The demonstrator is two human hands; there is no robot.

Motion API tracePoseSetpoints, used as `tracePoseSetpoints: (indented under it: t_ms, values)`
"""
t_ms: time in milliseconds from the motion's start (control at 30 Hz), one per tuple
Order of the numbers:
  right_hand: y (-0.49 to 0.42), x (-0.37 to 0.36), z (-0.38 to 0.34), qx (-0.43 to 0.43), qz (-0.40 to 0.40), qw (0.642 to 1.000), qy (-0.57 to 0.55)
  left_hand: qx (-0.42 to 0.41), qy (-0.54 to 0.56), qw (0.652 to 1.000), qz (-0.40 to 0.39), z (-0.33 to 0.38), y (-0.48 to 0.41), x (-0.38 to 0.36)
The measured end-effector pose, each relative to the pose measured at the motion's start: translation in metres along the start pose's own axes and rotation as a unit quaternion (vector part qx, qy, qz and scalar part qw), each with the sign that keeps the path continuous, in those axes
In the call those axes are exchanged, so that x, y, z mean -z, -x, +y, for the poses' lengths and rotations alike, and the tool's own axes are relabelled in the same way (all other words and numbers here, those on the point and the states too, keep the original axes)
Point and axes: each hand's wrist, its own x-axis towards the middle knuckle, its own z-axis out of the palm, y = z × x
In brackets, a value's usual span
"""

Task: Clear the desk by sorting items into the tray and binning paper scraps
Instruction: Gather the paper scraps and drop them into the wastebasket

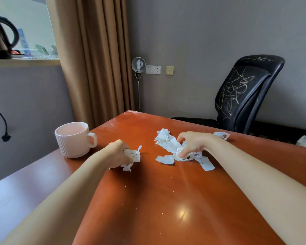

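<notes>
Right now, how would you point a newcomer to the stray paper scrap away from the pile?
On the orange desk, look to the far edge nearest the black chair. The stray scrap lies alone beyond the right hand, separate from the pile and the wad the left hand grips.

No text can be read. Printed marks are seen on the paper scraps [166, 138] and on the crumpled scrap [133, 154], but they are too small to be made out. Pale scribbles on the office chair [244, 89] form no legible word.
</notes>
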Motion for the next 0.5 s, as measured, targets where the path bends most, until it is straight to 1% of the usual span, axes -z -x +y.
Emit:
tracePoseSetpoints:
  t_ms: [67,167,333,433,500]
  values:
    - [0.001,-0.002,0.001,0.003,0.005,1.000,0.010,0.003,0.008,1.000,0.003,0.000,0.000,-0.001]
    - [0.003,-0.006,0.000,0.012,-0.002,1.000,-0.007,0.008,0.012,1.000,0.007,0.000,0.001,-0.002]
    - [0.001,-0.015,0.002,0.054,0.053,0.996,-0.056,-0.001,0.019,1.000,0.024,0.001,0.006,-0.002]
    - [0.009,-0.015,0.000,0.070,0.080,0.990,-0.090,-0.021,0.019,0.998,0.060,0.002,0.014,-0.004]
    - [0.014,-0.013,0.000,0.078,0.100,0.984,-0.124,-0.028,0.045,0.993,0.103,0.002,0.020,-0.006]
